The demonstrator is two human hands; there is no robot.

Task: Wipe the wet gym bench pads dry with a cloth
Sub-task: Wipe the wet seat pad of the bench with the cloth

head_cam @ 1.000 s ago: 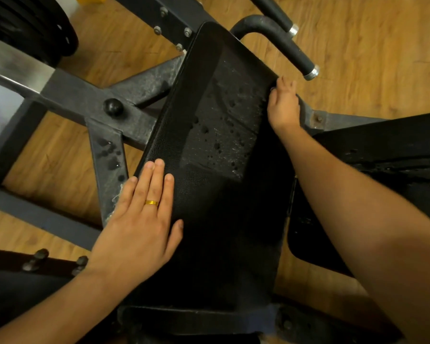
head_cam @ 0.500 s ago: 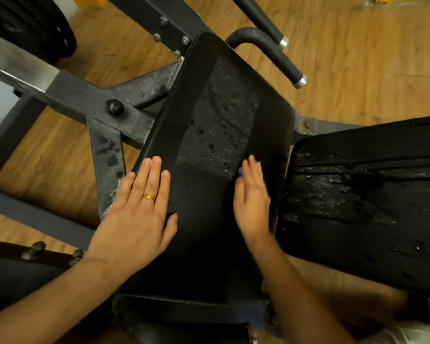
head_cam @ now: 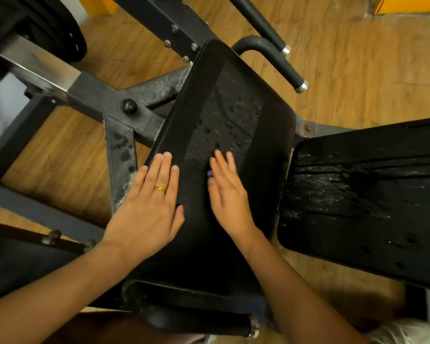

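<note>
**Two flat hands on a wet gym pad**

The left hand, gold-ringed, lies flat on the pebbled black vinyl pad, grip open and empty. The right hand, grip flat too, presses a mostly hidden purple cloth. Beyond the fingertips lie round water beads. A second pad, streaked wet, sits to the right.

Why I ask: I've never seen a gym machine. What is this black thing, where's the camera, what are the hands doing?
The camera sits on a person's head, looking down at their own hands. The black slab is a bench pad on a steel frame. The left hand, wearing a ring, lies flat on it. The right hand, blurred, presses flat too; a purple scrap shows beside it, perhaps the cloth. Water droplets dot the pad ahead of the hands. A second pad at right is streaked wet.
</note>
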